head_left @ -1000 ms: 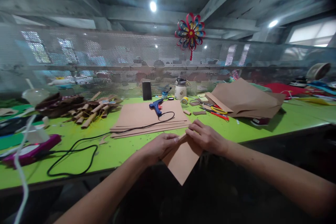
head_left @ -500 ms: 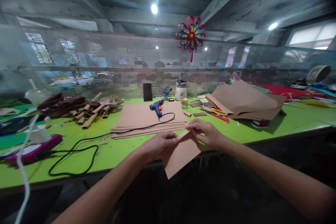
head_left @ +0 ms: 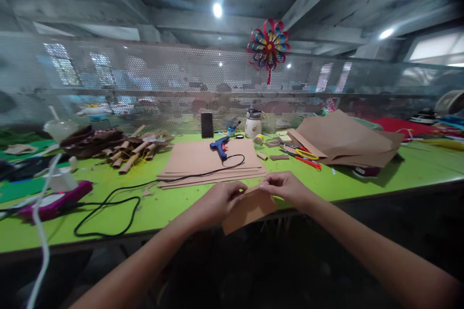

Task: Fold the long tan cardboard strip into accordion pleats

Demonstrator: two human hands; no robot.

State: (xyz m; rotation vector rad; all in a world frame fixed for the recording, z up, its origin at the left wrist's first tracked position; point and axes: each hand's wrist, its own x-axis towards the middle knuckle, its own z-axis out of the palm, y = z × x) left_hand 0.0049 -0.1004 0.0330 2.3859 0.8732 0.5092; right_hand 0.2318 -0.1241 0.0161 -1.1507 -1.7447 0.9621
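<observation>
A piece of brown kraft paper (head_left: 248, 212) hangs at the table's front edge, its top edge folded or rolled over. My left hand (head_left: 229, 198) pinches that top edge at its left end, fingers closed. At the right end my right hand (head_left: 282, 186) grips the same edge between thumb and fingers. Just beyond the hands lies a stack of brown paper sheets (head_left: 184, 157). On the stack rests a blue hot glue gun (head_left: 219, 148), its black cord trailing left. A short paper roll (head_left: 262, 156) is on the table beside the stack.
Left are paper tubes (head_left: 128, 163) and a purple power strip (head_left: 54, 203) with a white cable. Scissors and red-handled tools (head_left: 308, 160) lie right of the stack, near a large heap of brown paper (head_left: 344, 137). A bottle (head_left: 253, 124) and a dark upright block (head_left: 207, 125) stand behind.
The paper's lower part has tilted up and looks shorter, while both hands keep hold of its top edge. The whole view has shifted slightly, so the scene sits further right.
</observation>
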